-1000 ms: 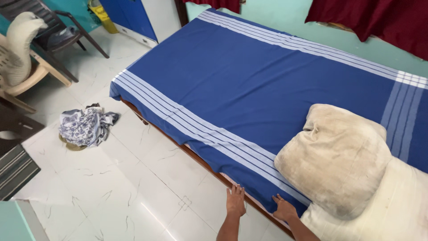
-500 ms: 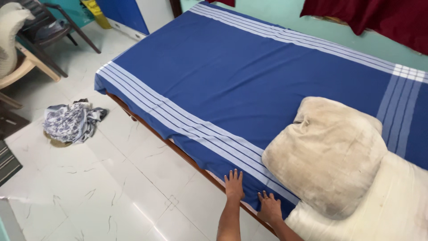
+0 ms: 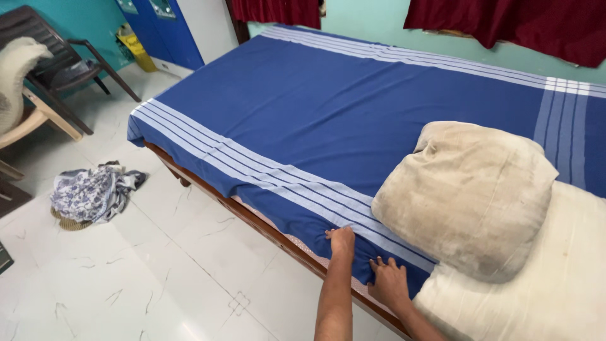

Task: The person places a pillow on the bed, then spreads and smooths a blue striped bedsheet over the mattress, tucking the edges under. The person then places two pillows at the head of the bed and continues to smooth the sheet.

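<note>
Left of the bed (image 3: 208,180), a crumpled floral cloth (image 3: 91,196) lies on the floor. At its near edge the left hand (image 3: 341,240) pinches the blue striped sheet (image 3: 353,120); beside the beige pillow (image 3: 464,196), the right hand (image 3: 389,281) presses it, fingers spread, apparently flattening it.

Turquoise walls (image 3: 379,19), maroon curtains (image 3: 517,25), white marble floor (image 3: 158,271), a dark chair (image 3: 57,53).

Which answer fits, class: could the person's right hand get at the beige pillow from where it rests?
Probably yes: the right hand lies on the blue sheet's edge, and nothing shows between it and the beige pillow beside it.
</note>
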